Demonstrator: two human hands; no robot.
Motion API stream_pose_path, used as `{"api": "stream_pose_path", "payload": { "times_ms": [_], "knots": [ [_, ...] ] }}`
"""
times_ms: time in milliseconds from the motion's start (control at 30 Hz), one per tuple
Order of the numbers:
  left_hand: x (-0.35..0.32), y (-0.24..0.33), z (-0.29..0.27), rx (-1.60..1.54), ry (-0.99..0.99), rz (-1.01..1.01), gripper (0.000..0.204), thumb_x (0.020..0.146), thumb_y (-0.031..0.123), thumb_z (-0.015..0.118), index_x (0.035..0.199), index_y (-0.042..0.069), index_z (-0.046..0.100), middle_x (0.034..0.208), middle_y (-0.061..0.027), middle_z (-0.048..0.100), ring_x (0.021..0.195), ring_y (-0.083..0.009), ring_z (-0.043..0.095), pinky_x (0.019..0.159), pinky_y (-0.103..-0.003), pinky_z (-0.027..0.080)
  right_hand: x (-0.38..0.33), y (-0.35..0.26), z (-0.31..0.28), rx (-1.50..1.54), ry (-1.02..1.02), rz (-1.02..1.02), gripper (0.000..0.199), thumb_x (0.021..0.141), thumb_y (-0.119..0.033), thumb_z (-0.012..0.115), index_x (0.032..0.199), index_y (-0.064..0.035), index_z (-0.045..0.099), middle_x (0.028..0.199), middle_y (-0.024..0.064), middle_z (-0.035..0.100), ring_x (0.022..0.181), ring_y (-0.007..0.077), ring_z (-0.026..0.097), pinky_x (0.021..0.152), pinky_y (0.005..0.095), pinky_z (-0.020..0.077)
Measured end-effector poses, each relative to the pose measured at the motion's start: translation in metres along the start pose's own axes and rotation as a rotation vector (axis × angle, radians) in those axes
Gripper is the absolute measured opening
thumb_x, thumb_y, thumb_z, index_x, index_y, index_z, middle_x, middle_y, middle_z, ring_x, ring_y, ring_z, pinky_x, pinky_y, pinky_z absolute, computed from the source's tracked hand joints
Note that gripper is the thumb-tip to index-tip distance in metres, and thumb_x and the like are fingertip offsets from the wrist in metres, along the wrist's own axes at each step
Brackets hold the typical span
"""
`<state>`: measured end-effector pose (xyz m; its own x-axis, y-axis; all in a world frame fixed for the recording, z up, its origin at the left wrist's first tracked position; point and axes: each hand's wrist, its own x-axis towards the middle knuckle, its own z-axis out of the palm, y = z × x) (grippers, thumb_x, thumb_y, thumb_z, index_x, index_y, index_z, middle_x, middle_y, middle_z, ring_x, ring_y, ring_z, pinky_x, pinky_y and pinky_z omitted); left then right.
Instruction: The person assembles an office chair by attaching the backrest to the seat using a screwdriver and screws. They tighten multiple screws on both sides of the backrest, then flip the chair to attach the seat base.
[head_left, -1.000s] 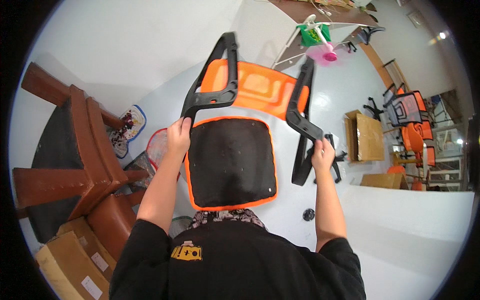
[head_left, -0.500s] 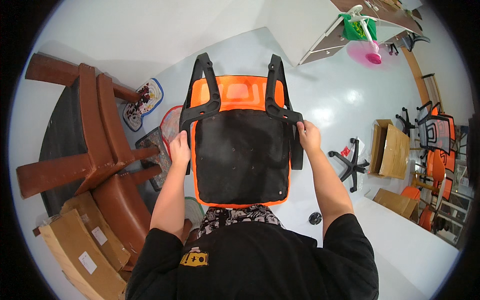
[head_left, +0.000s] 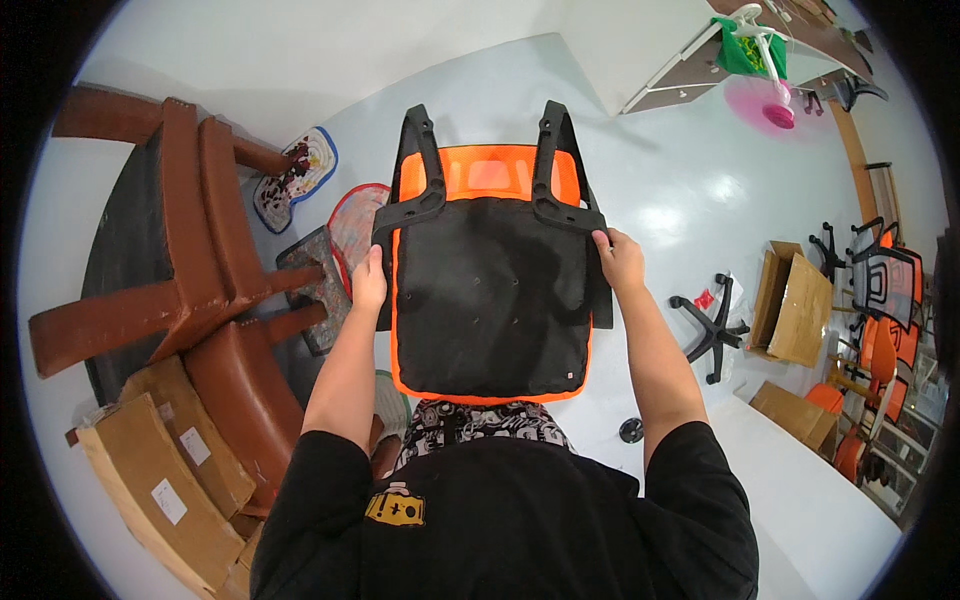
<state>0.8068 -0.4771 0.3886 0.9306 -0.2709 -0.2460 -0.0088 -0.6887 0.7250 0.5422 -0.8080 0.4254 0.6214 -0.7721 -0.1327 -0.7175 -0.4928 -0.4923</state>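
Brown wooden furniture (head_left: pixel 190 250) and cardboard boxes (head_left: pixel 160 480) lie at the left. The left hand (head_left: pixel 368 282) grips the left edge of the black, orange-trimmed chair seat (head_left: pixel 487 300), held over the pale floor (head_left: pixel 680 200); the right hand (head_left: pixel 620 258) grips its right edge. A black star base (head_left: pixel 708 328) lies further right.

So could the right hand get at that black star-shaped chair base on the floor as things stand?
Probably not right away. The right hand grips the side of the chair seat, and the star-shaped base lies apart on the floor to the right. Nothing blocks the way, but the hand would have to let go and reach down.
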Motion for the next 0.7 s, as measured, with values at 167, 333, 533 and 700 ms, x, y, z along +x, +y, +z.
{"api": "stream_pose_path", "payload": {
  "times_ms": [167,333,533,700],
  "knots": [
    [0.001,-0.008,0.000,-0.065,-0.074,0.043,0.049,0.088,0.045,0.051,0.094,-0.003,0.062,0.086,-0.0177,0.064,0.087,-0.0270,0.060,0.081,-0.035,0.043,0.000,-0.016,-0.005,-0.072,-0.075,0.108,0.049,0.086,-0.050,0.050,0.092,-0.0032,0.064,0.088,0.0185,0.064,0.085,0.0369,0.060,0.071,0.0421,0.0470],
    [-0.008,-0.015,0.005,-0.049,0.038,0.148,0.048,0.081,0.033,0.064,0.113,-0.002,0.056,0.099,-0.0230,0.063,0.096,-0.0352,0.061,0.082,-0.036,0.046,-0.020,-0.017,-0.004,0.305,0.386,0.160,0.033,0.090,-0.032,0.053,0.096,-0.0025,0.066,0.096,0.0128,0.067,0.086,0.0248,0.063,0.077,0.0345,0.0473],
    [-0.015,-0.008,-0.002,0.017,0.048,0.122,0.055,0.070,0.043,0.069,0.105,0.001,0.060,0.091,-0.0220,0.064,0.086,-0.0362,0.062,0.075,-0.041,0.049,-0.087,-0.042,0.040,1.737,-0.240,0.690,0.018,0.093,-0.025,0.046,0.087,-0.0105,0.054,0.054,-0.0077,0.031,0.043,0.0060,0.025,0.040,0.0226,0.0234],
    [-0.019,-0.014,-0.006,-0.059,-0.012,0.117,0.050,0.071,0.042,0.067,0.105,0.007,0.060,0.089,-0.0194,0.064,0.084,-0.0349,0.062,0.074,-0.043,0.049,-0.116,-0.127,0.074,2.213,-0.815,0.949,0.022,0.094,-0.021,0.043,0.099,-0.0054,0.059,0.083,0.0006,0.056,0.046,0.0070,0.033,0.044,0.0223,0.0268]
  ]
}}
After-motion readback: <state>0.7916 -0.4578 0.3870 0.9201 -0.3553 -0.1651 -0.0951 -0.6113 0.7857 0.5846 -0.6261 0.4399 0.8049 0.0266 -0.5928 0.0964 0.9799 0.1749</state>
